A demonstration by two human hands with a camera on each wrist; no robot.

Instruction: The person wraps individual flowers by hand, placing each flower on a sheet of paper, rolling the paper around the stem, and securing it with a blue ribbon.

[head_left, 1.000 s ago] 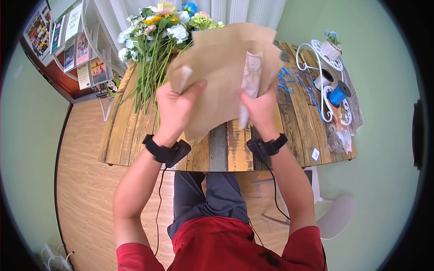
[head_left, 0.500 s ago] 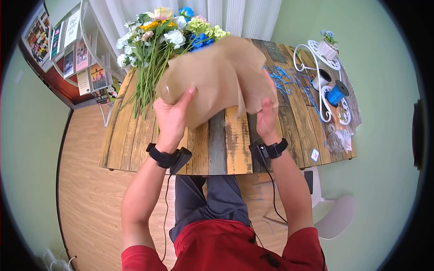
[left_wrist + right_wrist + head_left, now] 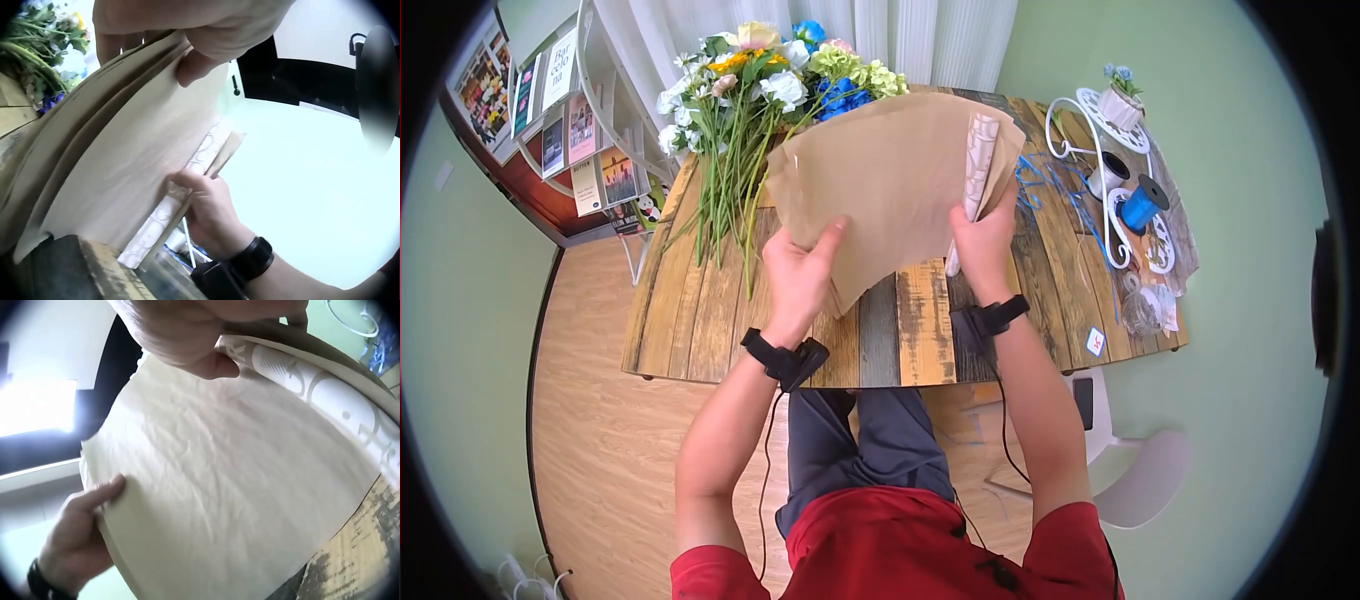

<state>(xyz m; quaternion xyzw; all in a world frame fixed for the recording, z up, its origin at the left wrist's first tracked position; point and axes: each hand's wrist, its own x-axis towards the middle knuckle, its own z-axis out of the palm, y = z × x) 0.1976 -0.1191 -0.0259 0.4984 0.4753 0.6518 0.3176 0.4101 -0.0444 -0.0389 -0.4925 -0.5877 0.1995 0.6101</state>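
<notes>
Several layers of brown paper (image 3: 890, 175) are held up over the table between both hands. The left hand (image 3: 798, 280) pinches the paper's left side, thumb on the near face and fingers behind; the left wrist view shows the stacked layers at that hand (image 3: 194, 31). The right hand (image 3: 985, 245) grips the right side, its thumb over a rolled white patterned edge (image 3: 978, 165). In the right wrist view this printed roll (image 3: 337, 400) runs out from under the right hand (image 3: 200, 331).
Flowers (image 3: 785, 90) with long green stems (image 3: 725, 200) lie at the table's back left. On the right are a white metal stand (image 3: 1112, 225), a blue ribbon spool (image 3: 1144, 203), a small potted plant (image 3: 1120, 105), loose blue ribbon (image 3: 1032, 178) and a small card (image 3: 1096, 342).
The paper, bent and folded over half a second ago, is spread flatter, with the rolled patterned edge in sight again. The right thumb has shifted onto that roll; the left hand has moved slightly right and nearer.
</notes>
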